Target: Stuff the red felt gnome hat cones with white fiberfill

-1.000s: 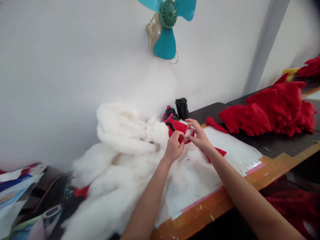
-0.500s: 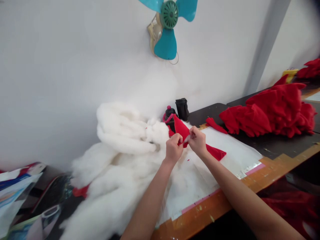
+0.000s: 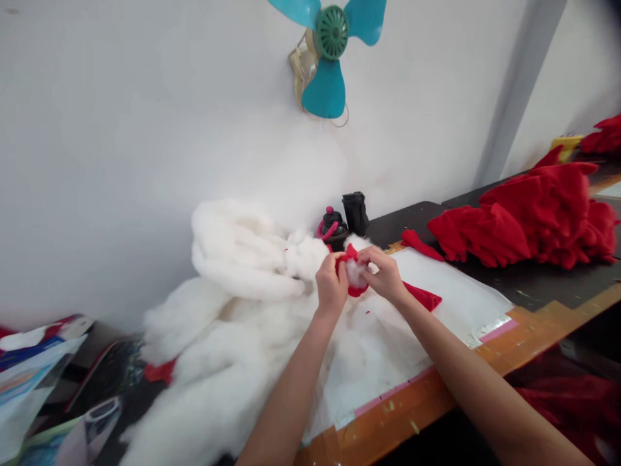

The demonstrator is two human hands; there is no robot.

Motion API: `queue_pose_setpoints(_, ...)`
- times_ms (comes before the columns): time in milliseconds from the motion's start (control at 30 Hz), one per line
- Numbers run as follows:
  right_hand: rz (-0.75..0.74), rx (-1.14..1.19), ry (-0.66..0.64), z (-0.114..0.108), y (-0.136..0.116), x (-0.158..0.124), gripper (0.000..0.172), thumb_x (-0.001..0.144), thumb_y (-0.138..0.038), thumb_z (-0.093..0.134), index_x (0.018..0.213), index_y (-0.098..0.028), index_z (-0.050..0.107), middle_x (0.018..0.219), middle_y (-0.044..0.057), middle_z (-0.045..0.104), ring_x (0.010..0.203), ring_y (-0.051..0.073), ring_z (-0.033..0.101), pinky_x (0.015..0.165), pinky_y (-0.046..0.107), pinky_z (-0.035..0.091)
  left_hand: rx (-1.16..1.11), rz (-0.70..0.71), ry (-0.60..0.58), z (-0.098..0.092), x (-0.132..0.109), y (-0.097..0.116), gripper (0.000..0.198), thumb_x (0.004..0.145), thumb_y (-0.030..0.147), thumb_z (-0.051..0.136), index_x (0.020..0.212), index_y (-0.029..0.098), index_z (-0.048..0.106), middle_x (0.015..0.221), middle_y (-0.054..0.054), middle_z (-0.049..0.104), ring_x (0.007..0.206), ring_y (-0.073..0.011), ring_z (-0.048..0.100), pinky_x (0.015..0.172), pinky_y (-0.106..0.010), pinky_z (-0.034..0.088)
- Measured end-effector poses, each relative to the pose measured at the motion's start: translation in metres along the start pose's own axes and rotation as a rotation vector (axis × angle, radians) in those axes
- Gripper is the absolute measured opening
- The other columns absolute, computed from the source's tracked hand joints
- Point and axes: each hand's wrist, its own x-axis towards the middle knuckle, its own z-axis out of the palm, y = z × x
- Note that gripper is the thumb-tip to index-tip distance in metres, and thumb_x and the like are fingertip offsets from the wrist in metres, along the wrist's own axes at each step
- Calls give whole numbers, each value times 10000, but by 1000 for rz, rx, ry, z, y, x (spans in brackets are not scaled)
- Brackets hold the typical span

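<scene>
Red fabric piece (image 3: 345, 255) and white stuffing (image 3: 356, 273) between two hands (image 3: 383, 275)

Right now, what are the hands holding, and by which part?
The left hand and right hand pinch a red cloth piece by its open edge from either side, white stuffing showing between them.

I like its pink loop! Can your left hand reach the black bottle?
Probably yes: the left hand is close to the black bottle, with only white stuffing between, but it's pinching red cloth.
</scene>
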Motion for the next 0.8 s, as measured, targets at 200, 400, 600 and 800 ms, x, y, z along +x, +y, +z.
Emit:
queue_pose_setpoints(200, 11, -39, 20, 9, 3, -4, 157, 816, -158, 550, 752, -233, 672, 1127, 79, 632, 999, 221, 636, 813, 374, 567, 32, 134, -6, -2, -2, 3, 142, 966, 216, 523, 945, 199, 663, 845, -34, 643, 758, -143, 606, 707, -248, 474)
queue_pose_setpoints(400, -9, -120, 68, 5, -1, -4, 180, 841, -151, 538, 681, -220, 583, 950, 79, 611, 863, 213, 620, 733, 367, 549, 62, 279, -41, -1, -3, 5, 165, 972, 273, 543, 953, 203, 691, 852, -52, 602, 784, -153, 590, 709, -258, 476)
queue_pose_setpoints(600, 104, 0, 107, 7, -9, -4, 86, 790, -186, 609, 794, -230, 534, 908, 57, 599, 804, 193, 609, 651, 321, 545, 137, 304, -49, -5, -1, 2, 178, 988, 259, 515, 996, 205, 684, 786, -40, 615, 743, -159, 570, 691, -273, 446)
queue_pose_setpoints(800, 229, 55, 152, 5, -4, -3, 165, 676, -137, 542, 807, -227, 498, 738, -14, 552, 630, 135, 509, 557, 254, 459, 81, 353, -99, -4, 0, 6, 157, 887, 200, 622, 1021, 226, 698, 1132, -111, 562, 1083, -242, 568, 926, -386, 487)
